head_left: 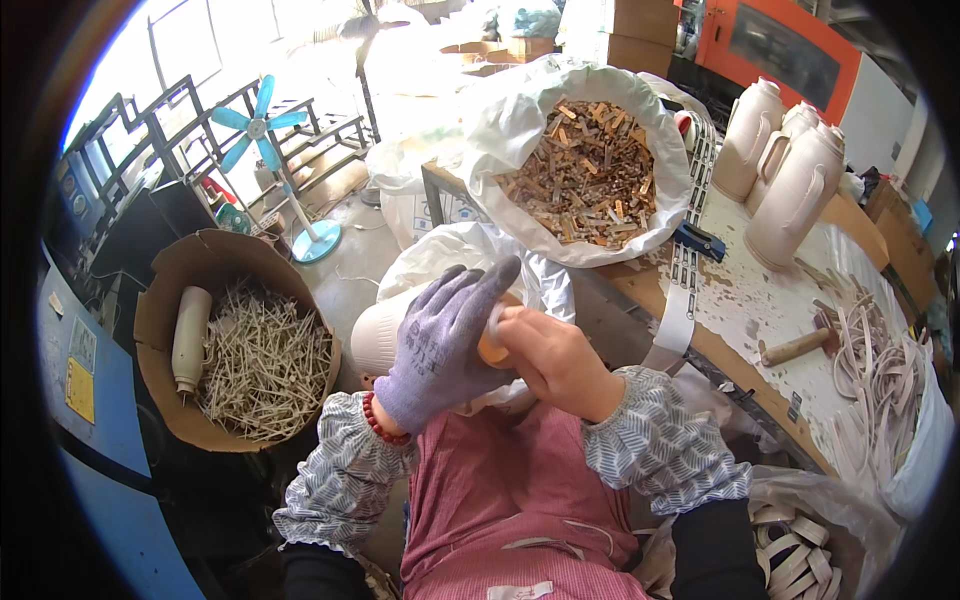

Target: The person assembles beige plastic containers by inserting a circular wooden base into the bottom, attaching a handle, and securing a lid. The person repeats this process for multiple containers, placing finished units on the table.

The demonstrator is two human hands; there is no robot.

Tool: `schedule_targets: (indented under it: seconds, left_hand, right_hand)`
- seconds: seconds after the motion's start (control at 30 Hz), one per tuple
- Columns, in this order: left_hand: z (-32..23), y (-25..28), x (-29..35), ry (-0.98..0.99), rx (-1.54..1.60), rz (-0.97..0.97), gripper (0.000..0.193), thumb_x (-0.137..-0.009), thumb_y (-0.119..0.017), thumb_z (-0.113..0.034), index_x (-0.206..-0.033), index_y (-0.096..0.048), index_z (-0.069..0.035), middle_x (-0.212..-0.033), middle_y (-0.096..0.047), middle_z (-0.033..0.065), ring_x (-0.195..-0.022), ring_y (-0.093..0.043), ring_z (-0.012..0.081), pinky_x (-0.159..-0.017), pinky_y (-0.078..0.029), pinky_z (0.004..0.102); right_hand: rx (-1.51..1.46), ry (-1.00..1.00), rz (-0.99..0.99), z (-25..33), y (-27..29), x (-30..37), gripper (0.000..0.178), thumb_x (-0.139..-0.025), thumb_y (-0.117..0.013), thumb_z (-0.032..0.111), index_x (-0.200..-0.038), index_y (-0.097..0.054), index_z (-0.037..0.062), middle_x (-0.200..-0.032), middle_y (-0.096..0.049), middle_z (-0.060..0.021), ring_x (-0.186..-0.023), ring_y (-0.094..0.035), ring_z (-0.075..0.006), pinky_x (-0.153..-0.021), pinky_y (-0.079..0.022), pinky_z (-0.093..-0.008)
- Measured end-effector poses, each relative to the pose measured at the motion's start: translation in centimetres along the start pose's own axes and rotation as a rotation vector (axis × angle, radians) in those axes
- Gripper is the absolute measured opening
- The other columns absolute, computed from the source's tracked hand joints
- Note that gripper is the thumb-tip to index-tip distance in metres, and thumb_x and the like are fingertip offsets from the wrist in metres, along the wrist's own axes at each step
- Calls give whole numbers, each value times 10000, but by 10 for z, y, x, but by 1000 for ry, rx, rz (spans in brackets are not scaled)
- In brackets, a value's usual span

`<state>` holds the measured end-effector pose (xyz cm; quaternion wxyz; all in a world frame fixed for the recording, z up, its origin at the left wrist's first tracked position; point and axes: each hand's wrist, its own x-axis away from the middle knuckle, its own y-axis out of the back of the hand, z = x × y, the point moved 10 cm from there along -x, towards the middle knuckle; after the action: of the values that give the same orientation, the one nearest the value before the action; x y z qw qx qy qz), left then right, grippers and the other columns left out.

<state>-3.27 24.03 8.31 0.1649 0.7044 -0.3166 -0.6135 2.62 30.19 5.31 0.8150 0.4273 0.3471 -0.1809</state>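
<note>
Bearing a yellow label [80, 393], a blue cabinet [120, 425] stands at the left. Beside it, a cardboard carton [165, 405] holds thin cream sticks [265, 365]; a cream bottle [190, 335] rests against its left wall. The left hand [445, 335], in a purple glove with illegible dark print, wraps a ribbed cream vessel [376, 335] near its end, fingers long and together; the vessel lies sideways above the lap. The bare right hand [555, 355] curls tightly, fingertips pinching a small orange piece [492, 350], mostly hidden. Below, a white tag [520, 592] marks the red apron [500, 480]. At the workbench's left edge sits a white sack [505, 190] of brown parts [590, 175]. Cream jugs [797, 195] stand toward its far end; pale strips [862, 385] heap by its right edge.
</note>
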Motion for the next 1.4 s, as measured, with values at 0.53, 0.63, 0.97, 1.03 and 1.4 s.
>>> schedule_targets:
  seconds: [0.53,0.63,0.97,1.03,1.4]
  left_hand:
    - [-117,8,-11,-86,92,155,785,-588,-761,-289,-1315,-546,-85,-1073,-631,115,-1025,-621,304,-948,-470,446]
    - [-126,-8,-4,-41,160,181,797,-574,-827,-400,-1223,-575,-10,-1145,-646,135,-1055,-632,332,-941,-474,450]
    - [-142,-73,16,-193,506,410,584,-682,-811,-422,-1121,-627,-84,-1067,-667,83,-977,-660,239,-794,-509,348]
    - [-129,-73,18,-266,608,544,600,-714,-774,-455,-1196,-627,-130,-1161,-632,78,-1018,-640,238,-791,-505,346]
    - [-57,5,-34,-214,400,265,236,-691,-853,-165,-771,-649,-78,-858,-657,69,-817,-680,302,-727,-559,401]
  right_hand:
    - [418,-33,175,101,59,41,160,-795,-610,157,-911,-633,49,-899,-612,-78,-838,-636,-228,-626,-530,-304]
    - [468,-131,292,94,60,56,79,-795,-603,163,-830,-610,92,-801,-585,-42,-783,-636,-207,-590,-514,-302]
    - [-289,-405,662,56,62,124,131,-842,-624,139,-949,-642,66,-736,-627,-149,-733,-645,-337,-681,-525,-406]
    - [-641,-476,594,57,88,105,183,-881,-597,25,-1056,-651,15,-833,-672,-136,-833,-674,-290,-777,-531,-357]
    - [640,-642,-195,-279,198,208,164,-757,-664,123,-915,-679,83,-939,-657,-74,-932,-552,-332,-823,-438,-431]
